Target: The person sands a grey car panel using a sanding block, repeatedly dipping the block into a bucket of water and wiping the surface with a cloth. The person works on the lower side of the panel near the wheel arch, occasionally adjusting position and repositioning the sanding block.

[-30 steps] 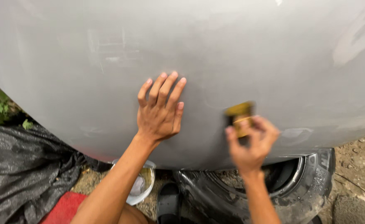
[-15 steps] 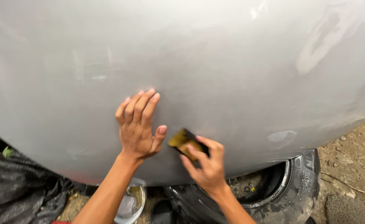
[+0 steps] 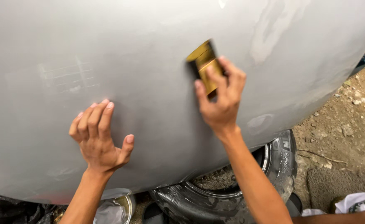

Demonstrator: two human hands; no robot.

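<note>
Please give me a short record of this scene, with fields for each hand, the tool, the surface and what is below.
left hand: left hand pressed on the panel, holding nothing
right hand: right hand grips the block against the panel
tool: yellow-brown sanding block, tilted
surface: large curved grey panel, matte, with paler patches
below: black tyre lying on dirt ground; metal bowl under the panel edge
</note>
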